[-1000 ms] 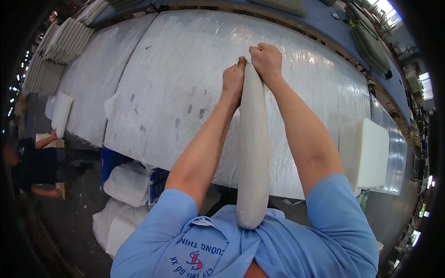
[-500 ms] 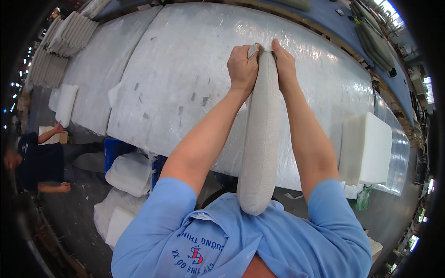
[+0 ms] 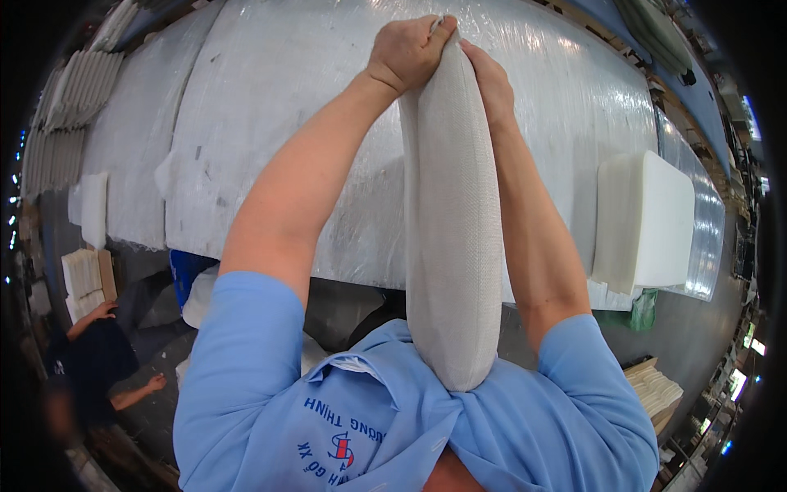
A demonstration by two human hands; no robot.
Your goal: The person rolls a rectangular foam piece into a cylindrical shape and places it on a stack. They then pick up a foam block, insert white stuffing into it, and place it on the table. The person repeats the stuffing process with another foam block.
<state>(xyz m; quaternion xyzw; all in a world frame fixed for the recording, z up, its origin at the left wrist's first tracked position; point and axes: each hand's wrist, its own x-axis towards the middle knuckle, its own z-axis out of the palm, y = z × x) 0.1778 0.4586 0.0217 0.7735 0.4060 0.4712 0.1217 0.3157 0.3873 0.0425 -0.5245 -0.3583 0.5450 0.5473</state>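
A light grey fabric-covered cushion (image 3: 455, 221) stands on edge in front of me, its near end against my chest. My left hand (image 3: 410, 51) is closed on the cover at the cushion's far end, with thumb and fingers pinching the fabric edge. On the opposite side my right hand (image 3: 489, 80) grips the same far end; its fingers are partly hidden behind the cushion. Below both hands lies a large table covered in clear plastic film (image 3: 270, 123).
White foam pads (image 3: 643, 221) are stacked on the table's right side. Grey cushions (image 3: 82, 90) are piled at the far left. A person in dark clothing (image 3: 94, 361) is at the lower left, beside a box of white pieces (image 3: 86, 283). A green bag (image 3: 643, 310) hangs near the right edge.
Both hands and the cushion's far end have moved farther up in the view. The cushion has turned, showing more of its broad side. The other person's hand has left the white pad.
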